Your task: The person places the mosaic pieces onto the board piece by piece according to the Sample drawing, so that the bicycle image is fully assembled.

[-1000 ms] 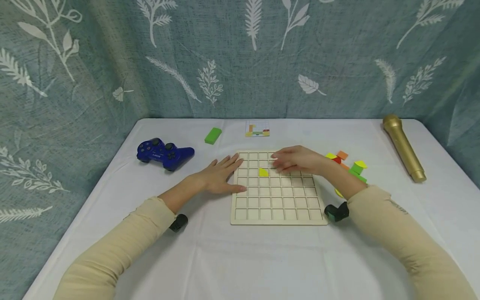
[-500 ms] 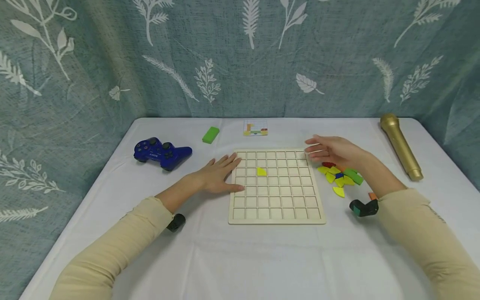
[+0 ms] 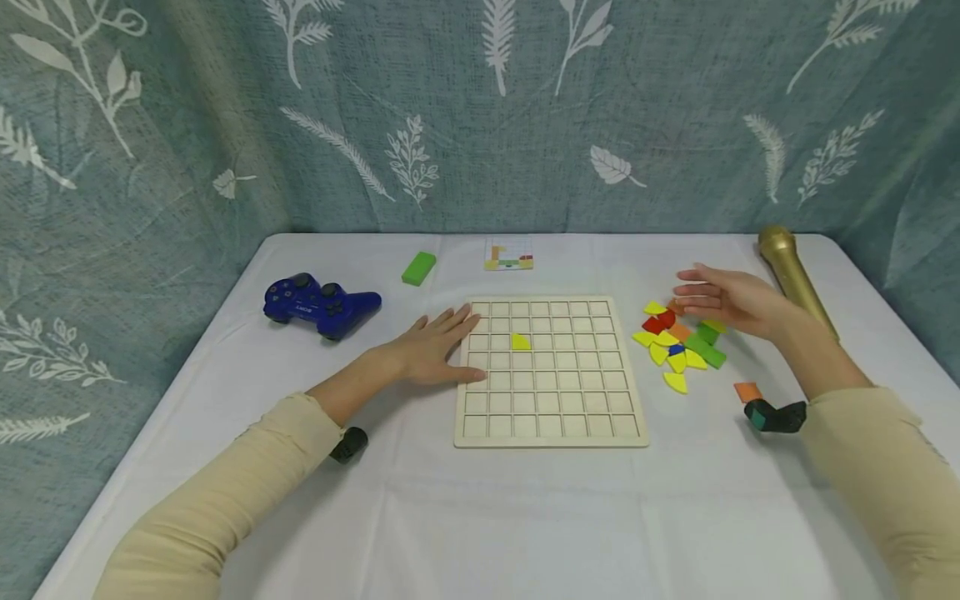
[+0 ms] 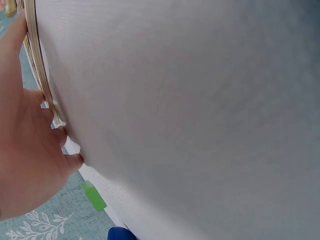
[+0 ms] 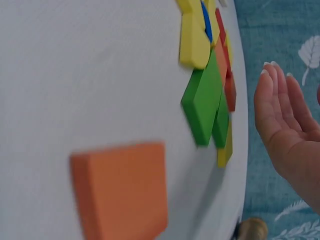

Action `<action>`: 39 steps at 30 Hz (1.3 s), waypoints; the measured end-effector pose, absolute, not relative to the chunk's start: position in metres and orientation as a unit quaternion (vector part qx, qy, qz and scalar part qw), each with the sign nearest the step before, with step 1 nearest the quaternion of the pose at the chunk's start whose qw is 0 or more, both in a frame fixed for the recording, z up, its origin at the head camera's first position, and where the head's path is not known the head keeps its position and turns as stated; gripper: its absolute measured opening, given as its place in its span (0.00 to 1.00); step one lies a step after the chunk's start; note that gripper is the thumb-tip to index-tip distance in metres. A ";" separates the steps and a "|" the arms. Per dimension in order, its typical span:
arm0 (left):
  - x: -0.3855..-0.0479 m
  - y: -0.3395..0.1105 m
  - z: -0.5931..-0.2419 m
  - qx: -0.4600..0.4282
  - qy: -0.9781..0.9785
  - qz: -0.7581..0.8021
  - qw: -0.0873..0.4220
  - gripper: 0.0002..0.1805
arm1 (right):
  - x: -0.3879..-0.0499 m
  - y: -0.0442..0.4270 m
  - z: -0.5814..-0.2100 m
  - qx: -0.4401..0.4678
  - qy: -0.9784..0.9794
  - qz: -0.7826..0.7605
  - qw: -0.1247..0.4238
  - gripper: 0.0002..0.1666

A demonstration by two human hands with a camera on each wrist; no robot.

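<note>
My left hand (image 3: 431, 354) lies with fingers spread on the left edge of a pale wooden grid board (image 3: 555, 427). A yellow quarter-round block (image 3: 521, 342) sits in one of the board's upper cells. My right hand (image 3: 738, 302) is raised over the far side of a heap of coloured blocks, fingers loosely extended, holding nothing visible. Among that heap, right of the board, are yellow pieces (image 3: 676, 382), green blocks (image 3: 715, 357), red pieces and a small blue one (image 3: 677, 350). An orange square block (image 5: 125, 192) lies apart, nearer the right wrist.
A blue game controller (image 3: 322, 307) stands at the back left, with a green rectangular block (image 3: 418, 268) to its right. Behind the board lies a small pattern card (image 3: 509, 254). The gold microphone (image 3: 798, 275) at the back right is partly covered by my right hand.
My right hand has moved right, from above the board to above the block heap, uncovering the board's right side and the orange block. My left hand stays on the board edge.
</note>
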State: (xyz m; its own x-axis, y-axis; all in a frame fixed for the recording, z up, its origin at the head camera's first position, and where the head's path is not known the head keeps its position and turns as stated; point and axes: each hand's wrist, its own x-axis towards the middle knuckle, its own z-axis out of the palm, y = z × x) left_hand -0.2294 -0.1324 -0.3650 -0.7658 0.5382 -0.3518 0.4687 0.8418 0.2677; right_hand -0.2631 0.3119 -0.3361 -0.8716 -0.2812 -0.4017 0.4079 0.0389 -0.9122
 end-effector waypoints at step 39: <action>-0.230 -0.133 -0.364 0.275 0.934 0.092 0.207 0.52 | -0.171 0.369 -0.356 -0.129 0.862 -0.435 0.228 0.34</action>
State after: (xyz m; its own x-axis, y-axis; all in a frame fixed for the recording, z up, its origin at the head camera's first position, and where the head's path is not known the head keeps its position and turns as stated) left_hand -0.2297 -0.1333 -0.3643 -0.7632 0.5512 -0.3371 0.4750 0.8323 0.2856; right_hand -0.1708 0.3690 -0.3565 -0.8630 -0.4198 -0.2811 -0.0234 0.5890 -0.8078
